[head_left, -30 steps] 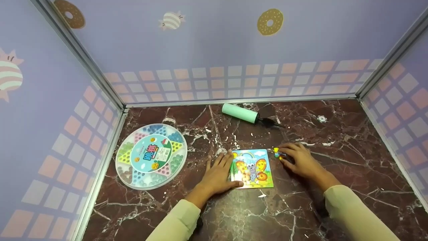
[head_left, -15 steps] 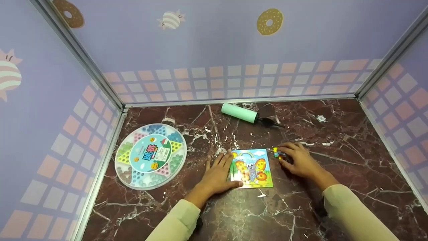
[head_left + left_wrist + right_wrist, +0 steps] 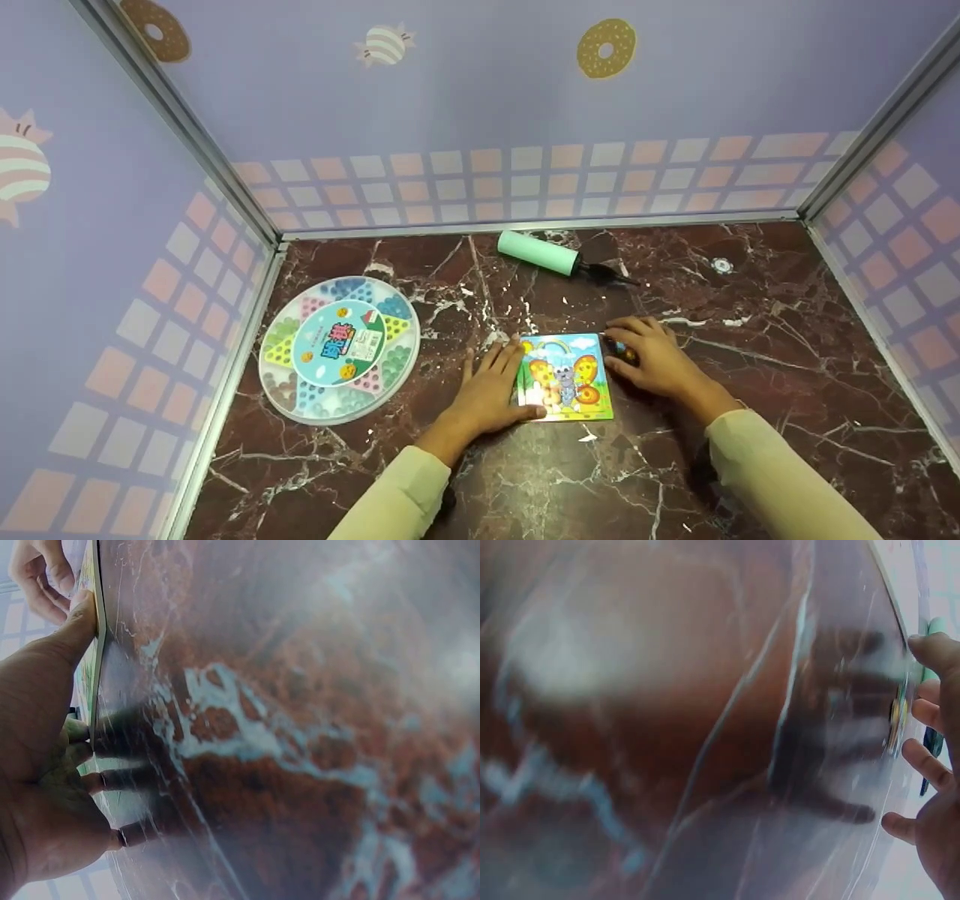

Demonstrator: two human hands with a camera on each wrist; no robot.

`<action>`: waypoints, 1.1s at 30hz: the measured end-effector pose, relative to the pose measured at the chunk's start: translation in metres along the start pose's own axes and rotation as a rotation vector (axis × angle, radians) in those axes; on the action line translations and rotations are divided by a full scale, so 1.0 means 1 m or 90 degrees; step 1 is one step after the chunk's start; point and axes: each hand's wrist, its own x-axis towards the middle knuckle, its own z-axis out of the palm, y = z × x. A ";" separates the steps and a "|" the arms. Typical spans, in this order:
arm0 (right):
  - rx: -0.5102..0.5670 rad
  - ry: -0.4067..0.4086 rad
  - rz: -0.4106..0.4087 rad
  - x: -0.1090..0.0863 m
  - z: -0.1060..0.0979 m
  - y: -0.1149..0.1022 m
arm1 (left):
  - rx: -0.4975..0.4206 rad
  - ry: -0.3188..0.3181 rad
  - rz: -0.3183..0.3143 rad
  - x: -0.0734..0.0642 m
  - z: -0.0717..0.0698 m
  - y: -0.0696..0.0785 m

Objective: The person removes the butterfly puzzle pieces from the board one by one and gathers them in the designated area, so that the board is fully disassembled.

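Observation:
A square jigsaw puzzle [image 3: 568,379] with a butterfly and rainbow picture lies flat on the dark marbled table. My left hand [image 3: 487,394] rests along its left side, fingers stretched out and thumb laid over the lower left corner; the left wrist view shows the thumb pressing its edge [image 3: 96,611]. Just beyond the puzzle's right edge, my right hand [image 3: 652,360] is spread low over a small colourful puzzle piece [image 3: 621,350], mostly covered by the hand. In the right wrist view, this piece [image 3: 897,718] lies flat on the table near the fingers.
A round Chinese checkers set [image 3: 339,351] with a clear rim stands on the left. Behind the puzzle lies a mint green hand pump [image 3: 538,253] with a black nozzle. A small round white chip [image 3: 722,265] is at the back right. Patterned walls [image 3: 480,112] enclose the table.
My right hand has shifted left toward the puzzle, over the small colourful piece that earlier showed at its fingertips. The left hand and the puzzle stay in place.

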 end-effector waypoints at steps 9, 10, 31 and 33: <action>-0.013 -0.011 -0.027 0.017 0.008 -0.021 | 0.000 -0.001 -0.003 0.001 0.000 0.000; -0.017 -0.016 -0.028 0.019 0.009 -0.024 | 0.000 -0.001 -0.003 0.001 0.000 0.000; -0.026 -0.053 -0.050 0.040 0.030 -0.058 | -0.003 -0.011 -0.008 0.003 0.002 -0.001; -0.027 -0.060 -0.048 0.040 0.030 -0.059 | -0.001 -0.013 -0.009 0.003 0.001 -0.001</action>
